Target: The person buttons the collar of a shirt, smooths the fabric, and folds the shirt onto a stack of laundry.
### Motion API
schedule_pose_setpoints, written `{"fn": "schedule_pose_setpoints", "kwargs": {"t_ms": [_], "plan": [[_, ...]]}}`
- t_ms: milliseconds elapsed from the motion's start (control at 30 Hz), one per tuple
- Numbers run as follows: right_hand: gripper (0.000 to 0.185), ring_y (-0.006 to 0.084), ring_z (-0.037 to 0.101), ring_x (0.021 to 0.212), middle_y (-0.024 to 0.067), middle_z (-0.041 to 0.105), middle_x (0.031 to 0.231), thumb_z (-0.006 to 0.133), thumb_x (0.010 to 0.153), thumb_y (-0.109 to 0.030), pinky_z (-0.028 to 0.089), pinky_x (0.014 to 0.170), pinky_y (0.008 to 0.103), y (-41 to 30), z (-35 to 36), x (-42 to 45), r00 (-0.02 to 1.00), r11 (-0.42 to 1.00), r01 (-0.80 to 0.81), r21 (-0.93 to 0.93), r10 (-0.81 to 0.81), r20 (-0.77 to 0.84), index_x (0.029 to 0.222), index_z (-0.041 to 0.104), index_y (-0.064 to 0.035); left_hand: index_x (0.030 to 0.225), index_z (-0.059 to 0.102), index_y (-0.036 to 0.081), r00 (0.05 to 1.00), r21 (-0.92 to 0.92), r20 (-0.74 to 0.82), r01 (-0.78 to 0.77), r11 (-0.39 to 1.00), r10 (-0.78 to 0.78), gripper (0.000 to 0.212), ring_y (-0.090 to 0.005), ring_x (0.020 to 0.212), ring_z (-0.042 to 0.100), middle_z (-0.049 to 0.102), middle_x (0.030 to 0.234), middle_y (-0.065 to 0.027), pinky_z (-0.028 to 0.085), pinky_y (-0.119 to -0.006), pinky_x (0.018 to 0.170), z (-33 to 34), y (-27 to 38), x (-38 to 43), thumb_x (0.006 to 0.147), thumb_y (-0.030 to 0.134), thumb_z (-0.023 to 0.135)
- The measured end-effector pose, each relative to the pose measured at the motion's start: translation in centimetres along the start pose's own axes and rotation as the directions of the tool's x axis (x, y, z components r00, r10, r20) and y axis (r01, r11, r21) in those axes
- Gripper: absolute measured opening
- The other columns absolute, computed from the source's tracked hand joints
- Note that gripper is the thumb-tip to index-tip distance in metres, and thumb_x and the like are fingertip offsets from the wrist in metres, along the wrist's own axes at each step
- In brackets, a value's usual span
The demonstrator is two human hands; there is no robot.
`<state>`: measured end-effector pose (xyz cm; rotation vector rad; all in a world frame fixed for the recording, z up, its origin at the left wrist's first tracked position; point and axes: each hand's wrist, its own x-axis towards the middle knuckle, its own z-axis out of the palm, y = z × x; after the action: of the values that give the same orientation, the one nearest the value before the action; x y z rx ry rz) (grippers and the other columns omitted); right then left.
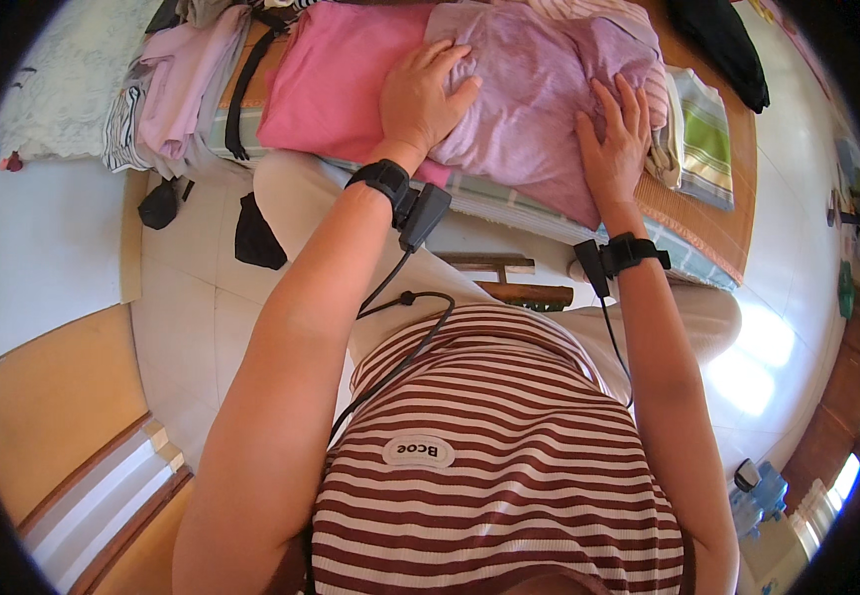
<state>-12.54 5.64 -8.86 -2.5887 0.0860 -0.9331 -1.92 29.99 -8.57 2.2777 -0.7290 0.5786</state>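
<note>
A thin mauve garment (526,104) lies spread and lightly wrinkled in front of me, on the edge of a mat-covered bed. Its left side meets a bright pink cloth (340,82), which looks folded. My left hand (426,97) rests palm down where the two fabrics meet, its thumb and fingertips on the mauve one. Flat on the garment's right side lies my right hand (616,141), fingers spread. Neither hand grips the fabric. Part of a pale pink ribbed cloth (656,97) shows beyond the garment's right edge.
Green-striped folded cloth (706,137) and a black garment (723,52) lie to the right on the woven mat (686,212). A pink folded garment (184,82) sits at left by a black strap (240,97). Black cables (444,312) hang from my wristbands. A wooden stool (523,286) stands below.
</note>
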Motion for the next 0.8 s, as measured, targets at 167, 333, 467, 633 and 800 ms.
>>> {"fn": "schedule_pose_setpoints", "kwargs": {"t_ms": [167,333,467,633,800], "plan": [[0.043,0.0351,0.033,0.142,0.0051,0.048,0.147,0.067,0.087,-0.027,0.026,0.115,0.05,0.17,0.24,-0.08,1.0,1.0,0.004,-0.01,-0.004,-0.01,0.13,0.062,-0.0219,0.12,0.068,0.014,1.0,0.023,-0.016,-0.015,1.0,0.015,0.041,-0.0308,0.116,0.06,0.064,0.127,-0.0115,0.047,-0.04,0.099,0.12,-0.06,0.05,0.085,0.035,0.068],[0.043,0.0346,0.034,0.142,0.0048,0.047,0.147,0.067,0.087,-0.028,0.026,0.115,0.0494,0.27,0.31,-0.17,1.0,1.0,0.01,-0.008,-0.01,-0.021,0.13,0.062,-0.022,0.119,0.069,0.014,0.999,0.02,-0.025,-0.02,1.0,0.021,0.039,-0.0306,0.116,0.06,0.065,0.126,-0.0112,0.047,-0.039,0.1,0.38,-0.29,0.08,0.085,0.034,0.068],[0.044,0.0344,0.034,0.142,0.004,0.048,0.147,0.068,0.086,-0.028,0.027,0.115,0.0487,0.28,0.41,-0.18,0.999,1.0,0.017,-0.027,-0.018,-0.032,0.13,0.062,-0.0223,0.119,0.069,0.013,0.999,0.028,-0.025,-0.024,0.999,0.025,0.04,-0.0311,0.115,0.061,0.066,0.125,-0.011,0.047,-0.039,0.099,0.48,-0.4,0.1,0.085,0.034,0.068],[0.043,0.034,0.034,0.142,0.0039,0.049,0.145,0.068,0.086,-0.028,0.027,0.115,0.0484,0.34,0.52,-0.24,0.999,0.999,0.017,-0.035,-0.019,-0.042,0.128,0.063,-0.0223,0.119,0.069,0.013,0.999,0.031,-0.027,-0.044,0.999,0.044,0.04,-0.0317,0.114,0.061,0.066,0.124,-0.0114,0.047,-0.04,0.099,0.5,-0.5,0.22,0.084,0.033,0.068],[0.042,0.034,0.033,0.143,0.0039,0.048,0.147,0.067,0.087,-0.029,0.027,0.116,0.0486,0.23,0.46,-0.15,0.999,1.0,0.007,-0.022,-0.008,-0.036,0.128,0.064,-0.0222,0.119,0.069,0.013,0.999,0.048,-0.007,-0.034,0.998,0.035,0.04,-0.0324,0.113,0.061,0.066,0.124,-0.0114,0.047,-0.04,0.098,0.38,-0.37,0.19,0.084,0.033,0.069]]}}
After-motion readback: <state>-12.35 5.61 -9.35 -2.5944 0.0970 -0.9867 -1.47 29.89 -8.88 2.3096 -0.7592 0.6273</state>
